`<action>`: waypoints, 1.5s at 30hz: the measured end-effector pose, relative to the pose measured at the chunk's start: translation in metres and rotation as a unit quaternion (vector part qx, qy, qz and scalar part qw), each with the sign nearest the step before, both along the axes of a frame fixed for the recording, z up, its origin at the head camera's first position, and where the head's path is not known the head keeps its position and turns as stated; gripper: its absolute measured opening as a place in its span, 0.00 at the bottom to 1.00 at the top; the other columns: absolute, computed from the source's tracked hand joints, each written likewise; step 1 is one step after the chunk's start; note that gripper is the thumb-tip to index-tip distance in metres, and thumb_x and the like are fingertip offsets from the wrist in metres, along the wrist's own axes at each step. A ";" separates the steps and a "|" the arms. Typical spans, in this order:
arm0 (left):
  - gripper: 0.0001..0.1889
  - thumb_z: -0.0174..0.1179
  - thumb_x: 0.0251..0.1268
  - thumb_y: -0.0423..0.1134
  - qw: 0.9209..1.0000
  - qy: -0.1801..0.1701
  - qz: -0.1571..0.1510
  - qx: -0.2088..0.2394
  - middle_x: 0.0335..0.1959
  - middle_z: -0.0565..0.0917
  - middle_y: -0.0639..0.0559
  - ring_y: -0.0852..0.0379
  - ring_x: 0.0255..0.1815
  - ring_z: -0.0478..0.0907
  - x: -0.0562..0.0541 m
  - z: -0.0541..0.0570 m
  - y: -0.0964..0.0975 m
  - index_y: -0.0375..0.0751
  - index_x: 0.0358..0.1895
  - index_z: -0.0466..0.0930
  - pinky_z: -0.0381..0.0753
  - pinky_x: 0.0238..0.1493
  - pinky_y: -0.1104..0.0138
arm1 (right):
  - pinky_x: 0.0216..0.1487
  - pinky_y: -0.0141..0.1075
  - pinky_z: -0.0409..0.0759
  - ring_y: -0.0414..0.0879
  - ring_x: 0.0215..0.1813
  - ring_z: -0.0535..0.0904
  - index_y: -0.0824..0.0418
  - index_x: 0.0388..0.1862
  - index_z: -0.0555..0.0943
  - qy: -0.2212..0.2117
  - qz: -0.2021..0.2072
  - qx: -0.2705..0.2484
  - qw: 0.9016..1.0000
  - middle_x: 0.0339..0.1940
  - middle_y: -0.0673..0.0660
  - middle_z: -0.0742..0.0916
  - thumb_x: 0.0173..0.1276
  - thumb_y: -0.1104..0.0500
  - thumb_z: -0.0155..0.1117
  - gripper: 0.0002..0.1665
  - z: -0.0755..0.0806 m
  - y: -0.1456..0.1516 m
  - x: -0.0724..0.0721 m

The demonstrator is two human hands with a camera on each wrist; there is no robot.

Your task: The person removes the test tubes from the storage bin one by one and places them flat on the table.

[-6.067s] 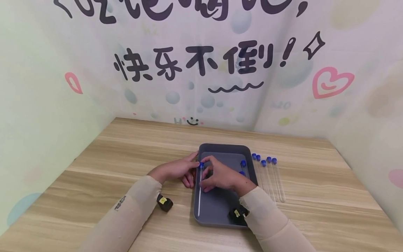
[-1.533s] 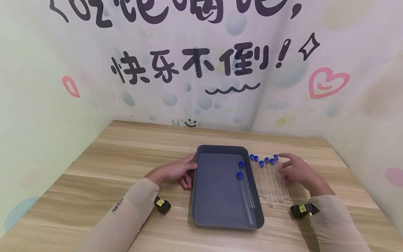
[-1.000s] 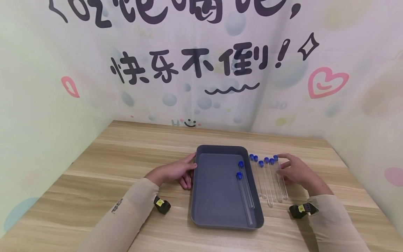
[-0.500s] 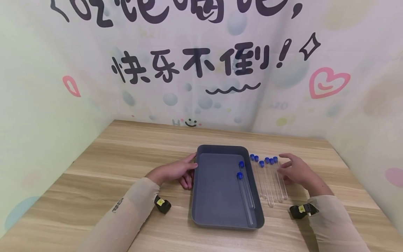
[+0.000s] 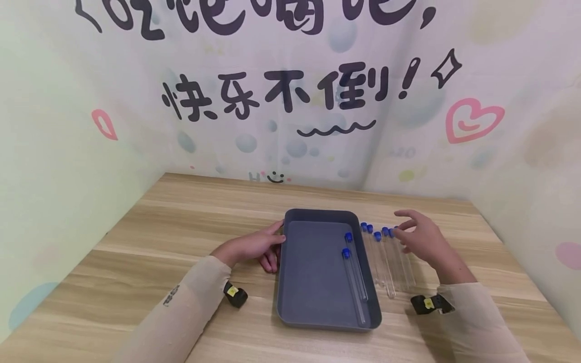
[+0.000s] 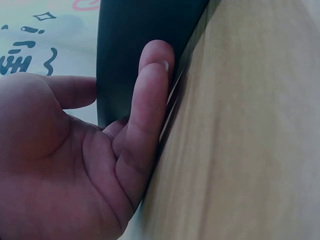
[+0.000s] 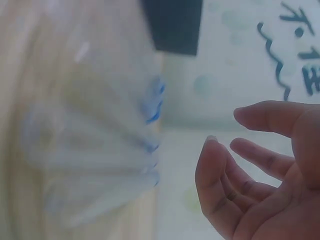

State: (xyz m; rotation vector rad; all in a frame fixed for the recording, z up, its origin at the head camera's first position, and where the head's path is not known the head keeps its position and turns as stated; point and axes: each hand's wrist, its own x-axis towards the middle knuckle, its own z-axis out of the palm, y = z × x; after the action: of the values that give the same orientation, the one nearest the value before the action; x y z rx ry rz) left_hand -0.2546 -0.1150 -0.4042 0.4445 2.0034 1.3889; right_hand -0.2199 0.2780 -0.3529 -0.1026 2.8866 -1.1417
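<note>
In the head view my left hand (image 5: 251, 248) holds the near-left side of the grey tray (image 5: 304, 282), thumb at the rim and fingers against the outer wall. The left wrist view shows the fingers (image 6: 147, 105) along that dark wall, the thumb tip partly hidden by its edge. Two test tubes (image 5: 355, 290) with blue caps lie inside the tray along its right side. My right hand (image 5: 424, 242) hovers over the right end of a row of capped test tubes (image 5: 389, 272), fingers apart. Nothing sits between its fingertips in the right wrist view, where the tubes (image 7: 95, 160) are blurred.
The tube row lies on the wooden table (image 5: 204, 201) just outside the tray's right wall. A printed cloth (image 5: 254, 141) hangs behind the table, and pale walls stand at both sides. A black wrist camera (image 5: 424, 304) sits under the right wrist.
Earlier, both hands were at a capped tube over the tray's left side. Now that tube lies in the outside row. The right hand has just lifted off the rightmost tube; the left stays at the tray.
</note>
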 end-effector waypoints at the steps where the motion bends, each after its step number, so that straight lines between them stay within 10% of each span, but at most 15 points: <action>1: 0.33 0.36 0.84 0.45 1.000 0.000 0.000 0.000 0.31 0.80 0.39 0.52 0.24 0.84 0.000 0.000 0.000 0.63 0.82 0.32 0.87 0.28 0.61 | 0.36 0.46 0.88 0.54 0.35 0.87 0.66 0.76 0.62 0.006 0.006 -0.001 1.000 0.57 0.77 0.79 0.75 0.59 0.59 0.35 0.003 -0.005 0.001; 21: 0.33 0.36 0.83 0.44 1.000 0.002 0.003 0.004 0.31 0.80 0.39 0.52 0.24 0.83 0.001 -0.001 -0.005 0.62 0.82 0.32 0.86 0.27 0.62 | 0.37 0.44 0.88 0.53 0.35 0.87 0.59 0.76 0.64 0.001 0.098 0.006 0.995 0.54 0.67 0.82 0.75 0.57 0.61 0.33 0.043 -0.103 0.005; 45: 0.32 0.36 0.83 0.44 1.000 0.001 -0.007 0.009 0.32 0.81 0.40 0.52 0.24 0.84 -0.001 -0.001 -0.002 0.61 0.82 0.33 0.86 0.26 0.62 | 0.37 0.41 0.80 0.45 0.30 0.81 0.65 0.70 0.71 -0.025 0.107 0.125 0.986 0.44 0.62 0.88 0.77 0.57 0.55 0.26 0.019 -0.138 -0.007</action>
State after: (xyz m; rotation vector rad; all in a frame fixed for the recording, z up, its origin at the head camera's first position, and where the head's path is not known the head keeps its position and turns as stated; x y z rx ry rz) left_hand -0.2553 -0.1167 -0.4056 0.4675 1.9881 1.3991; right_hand -0.2272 0.1401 -0.3337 -0.3588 2.8582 -0.7318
